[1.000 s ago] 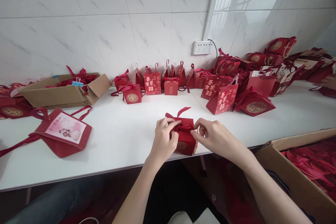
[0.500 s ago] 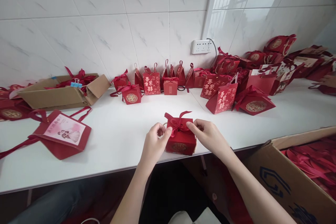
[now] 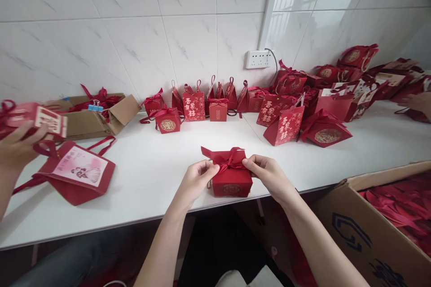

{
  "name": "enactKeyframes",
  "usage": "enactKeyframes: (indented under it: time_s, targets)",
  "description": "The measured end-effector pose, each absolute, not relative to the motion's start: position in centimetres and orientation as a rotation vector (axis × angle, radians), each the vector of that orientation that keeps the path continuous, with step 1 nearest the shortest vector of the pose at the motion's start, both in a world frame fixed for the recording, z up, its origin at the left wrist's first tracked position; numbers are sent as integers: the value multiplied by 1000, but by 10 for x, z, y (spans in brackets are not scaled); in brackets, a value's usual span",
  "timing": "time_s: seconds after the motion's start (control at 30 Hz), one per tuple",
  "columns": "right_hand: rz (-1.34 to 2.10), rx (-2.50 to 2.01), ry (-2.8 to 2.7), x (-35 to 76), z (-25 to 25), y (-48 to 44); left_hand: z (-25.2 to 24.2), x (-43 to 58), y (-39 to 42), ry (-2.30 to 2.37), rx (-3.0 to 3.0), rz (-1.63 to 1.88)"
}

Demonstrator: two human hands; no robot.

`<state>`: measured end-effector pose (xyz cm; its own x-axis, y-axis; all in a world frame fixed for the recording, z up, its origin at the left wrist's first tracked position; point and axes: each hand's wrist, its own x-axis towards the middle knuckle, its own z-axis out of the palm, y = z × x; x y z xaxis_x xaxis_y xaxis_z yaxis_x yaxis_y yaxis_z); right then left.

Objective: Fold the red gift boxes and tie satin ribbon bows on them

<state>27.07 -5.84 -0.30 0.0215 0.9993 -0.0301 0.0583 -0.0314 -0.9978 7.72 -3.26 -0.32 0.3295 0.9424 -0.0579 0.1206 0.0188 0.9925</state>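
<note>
A red gift box [image 3: 232, 184] with a gold round emblem on its front stands near the table's front edge. On its top is a bow of dark red ribbon [image 3: 231, 161]. My left hand [image 3: 195, 180] pinches the bow's left loop between thumb and forefinger. At the other side, my right hand [image 3: 268, 174] has its thumb and fingers closed on the right part of the ribbon. One ribbon tail sticks up at the box's back left corner. A twisted cord handle shows partly at the left side, behind my fingers.
At far left another person's hand [image 3: 20, 143] holds a red box above a bag with a picture label [image 3: 82, 168]. An open carton [image 3: 84, 125] stands behind. Red boxes [image 3: 193, 106] line the wall, with more piled right. A large carton of ribbons [image 3: 357, 228] sits front right.
Both hands have drawn slightly apart at the bow, and its ribbon now stretches flatter across the box top. Another person's hand with a red box has come in at the left.
</note>
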Motion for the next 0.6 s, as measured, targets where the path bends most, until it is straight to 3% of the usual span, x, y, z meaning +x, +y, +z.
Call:
enactKeyframes:
  time_s: [0.47,0.6]
  targets:
    - [1365,-1004,-929,268,-35,-54,-11,76,-27,979,1348,866]
    - [1102,-1184,-1083,276,-26,-52,-8,79,-29,1023,1406,877]
